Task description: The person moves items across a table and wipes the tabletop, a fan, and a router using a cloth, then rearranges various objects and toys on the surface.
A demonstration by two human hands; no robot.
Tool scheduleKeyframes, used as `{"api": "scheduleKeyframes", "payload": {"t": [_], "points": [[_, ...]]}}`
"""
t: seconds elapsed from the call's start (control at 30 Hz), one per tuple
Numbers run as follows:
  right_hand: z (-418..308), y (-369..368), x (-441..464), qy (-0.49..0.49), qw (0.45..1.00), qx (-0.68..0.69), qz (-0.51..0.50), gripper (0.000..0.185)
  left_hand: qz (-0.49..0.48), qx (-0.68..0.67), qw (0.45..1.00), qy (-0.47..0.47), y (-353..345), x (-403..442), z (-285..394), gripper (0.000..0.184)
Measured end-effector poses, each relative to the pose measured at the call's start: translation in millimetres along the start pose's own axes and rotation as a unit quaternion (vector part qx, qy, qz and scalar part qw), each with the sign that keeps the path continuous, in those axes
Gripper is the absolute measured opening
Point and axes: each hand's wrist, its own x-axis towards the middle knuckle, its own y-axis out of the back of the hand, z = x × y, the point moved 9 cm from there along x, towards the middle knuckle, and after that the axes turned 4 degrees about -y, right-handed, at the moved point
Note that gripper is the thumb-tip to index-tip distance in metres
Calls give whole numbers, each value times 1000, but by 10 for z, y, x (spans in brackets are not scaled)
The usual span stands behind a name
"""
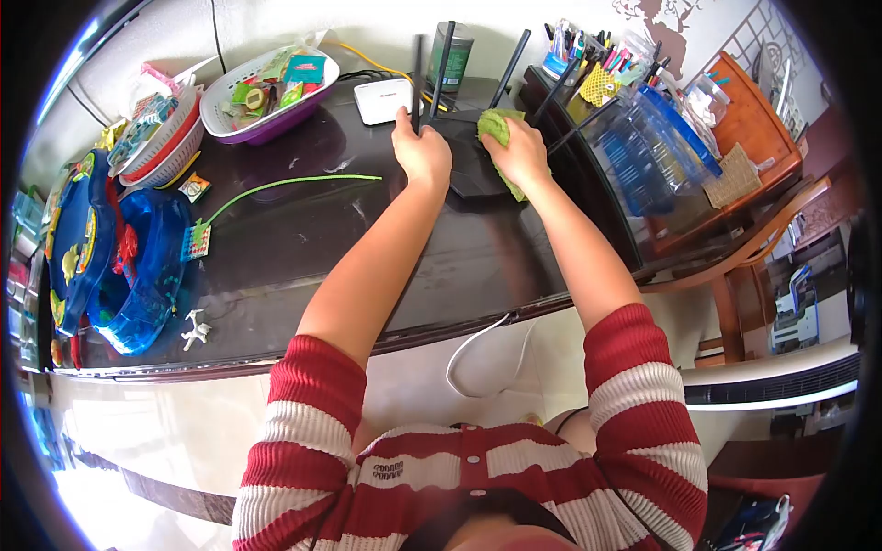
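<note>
A black Wi-Fi router (473,179) with several upright antennas lies on the dark tabletop. My left hand (424,151) is closed at the router's left side, thumb on one side of the leftmost antenna (418,78) and fingers at its lower end. A crumpled green cloth (496,126) is gripped in my right hand (521,156), which presses it on the router's right part; the cloth's lower edge shows under the palm. Just beyond my left hand sits a white box-shaped device (383,101), with yellow and black cables behind it.
Baskets of small items (266,96) stand at the back left, near a blue plastic toy (138,266) and a green strip (294,181). A dark green canister (452,57) is behind the router. Pens (597,46) and a clear blue-lidded container (643,147) are at right.
</note>
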Motion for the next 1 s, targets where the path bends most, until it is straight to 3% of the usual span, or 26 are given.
{"api": "scheduleKeyframes", "payload": {"t": [0.1,0.13,0.23,0.27,0.33,0.5,0.6,0.73,0.83,0.9,0.97,1.0], "points": [[78,-49,67,-8,1000,12,-22,49,-4,18,1000,4,-12,-47,-57,46],[132,-91,136,-20,999,20,-42,49,41,47,998,22,68,-67,-132,46],[179,-168,315,-77,995,15,-69,51,-35,93,981,169,137,-101,-307,52],[110,-180,359,-82,994,14,-70,51,-109,112,979,129,98,-67,-248,49],[-62,-216,364,-111,988,-5,-109,48,-87,122,983,111,155,-78,-81,48],[-547,-283,151,189,978,74,-41,39,-122,198,971,57,73,12,-75,53],[-732,-125,-139,238,956,116,-126,43,-171,242,954,55,-3,-27,-47,59],[-833,151,-552,367,876,142,-279,41,-190,250,949,29,-26,41,-87,60],[-475,312,-562,318,873,173,-326,42,-177,253,951,23,-12,50,-165,58],[-104,350,-348,232,926,145,-261,40,-104,273,956,-19,26,115,-285,55],[212,281,-61,106,966,178,-153,36,-171,270,948,7,-16,139,-279,54],[177,225,76,100,980,137,-103,37,-205,267,941,20,-50,129,-270,53]]}}
